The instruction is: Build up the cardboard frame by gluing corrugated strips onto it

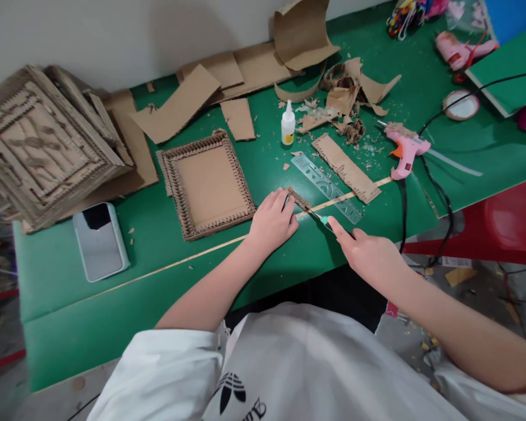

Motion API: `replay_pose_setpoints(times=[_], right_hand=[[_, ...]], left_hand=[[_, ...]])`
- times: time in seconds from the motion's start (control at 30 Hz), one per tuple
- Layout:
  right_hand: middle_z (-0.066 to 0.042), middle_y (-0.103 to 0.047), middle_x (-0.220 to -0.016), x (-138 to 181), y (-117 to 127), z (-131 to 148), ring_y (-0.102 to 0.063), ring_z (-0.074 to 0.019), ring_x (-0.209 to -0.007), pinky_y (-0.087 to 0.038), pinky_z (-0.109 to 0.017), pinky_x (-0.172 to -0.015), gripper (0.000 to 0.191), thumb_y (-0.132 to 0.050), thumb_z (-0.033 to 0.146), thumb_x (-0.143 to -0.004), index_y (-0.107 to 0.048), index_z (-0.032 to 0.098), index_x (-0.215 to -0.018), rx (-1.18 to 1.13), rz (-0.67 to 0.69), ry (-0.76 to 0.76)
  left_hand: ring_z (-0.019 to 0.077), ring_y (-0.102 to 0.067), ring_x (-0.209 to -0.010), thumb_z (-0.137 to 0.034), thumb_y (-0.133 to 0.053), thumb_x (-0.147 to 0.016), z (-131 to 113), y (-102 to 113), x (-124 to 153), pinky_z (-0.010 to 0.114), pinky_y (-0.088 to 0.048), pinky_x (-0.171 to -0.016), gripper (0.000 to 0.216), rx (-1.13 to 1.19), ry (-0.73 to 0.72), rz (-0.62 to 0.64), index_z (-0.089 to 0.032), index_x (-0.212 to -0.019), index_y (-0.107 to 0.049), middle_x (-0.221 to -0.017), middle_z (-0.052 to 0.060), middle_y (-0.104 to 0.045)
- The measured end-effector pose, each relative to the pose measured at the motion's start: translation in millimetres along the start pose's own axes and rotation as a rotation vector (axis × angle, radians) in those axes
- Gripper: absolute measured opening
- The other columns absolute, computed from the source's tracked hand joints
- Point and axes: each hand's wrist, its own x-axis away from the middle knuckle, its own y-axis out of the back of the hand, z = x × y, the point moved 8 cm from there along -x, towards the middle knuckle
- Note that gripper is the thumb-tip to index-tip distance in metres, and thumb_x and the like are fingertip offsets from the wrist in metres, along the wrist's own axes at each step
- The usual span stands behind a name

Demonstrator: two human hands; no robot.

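My left hand (272, 221) presses a narrow corrugated cardboard strip (298, 199) against the green table, its fingers bent over the strip's near end. A small dark bit shows between those fingers; I cannot make out what it is. In my right hand (368, 252) is a craft knife (325, 221) with a teal part near the blade, which meets the strip's right end. Just left of my left hand lies a square cardboard frame tray (208, 186) with a ridged corrugated border. A clear plastic ruler (326, 186) lies beyond the knife, beside a flat cardboard piece (346, 168).
A white glue bottle (288, 124) stands behind the ruler. To the right lies a pink glue gun (405, 149) with a black cord. Cardboard scraps (344, 96) cover the back. Stacked cardboard panels (44, 149) and a phone (100, 241) are at left. A red stool (486, 225) stands at right.
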Motion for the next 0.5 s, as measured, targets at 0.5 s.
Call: replay_pose_setpoints(times=[0.5], right_hand=[[-0.001, -0.055, -0.061, 13.0, -4.3, -8.2, -0.052, -0.0110, -0.045, -0.013, -0.029, -0.043, 0.047, -0.045, 0.019, -0.093, -0.049, 0.024, -0.139, 0.039, -0.235, 0.026]], left_hand=[[0.0328, -0.054, -0.118, -0.022, -0.050, -0.084, -0.9, 1.2, 1.4, 0.044, -0.046, -0.102, 0.035, -0.048, -0.037, -0.077, -0.003, -0.111, -0.060, -0.119, 0.021, -0.060]])
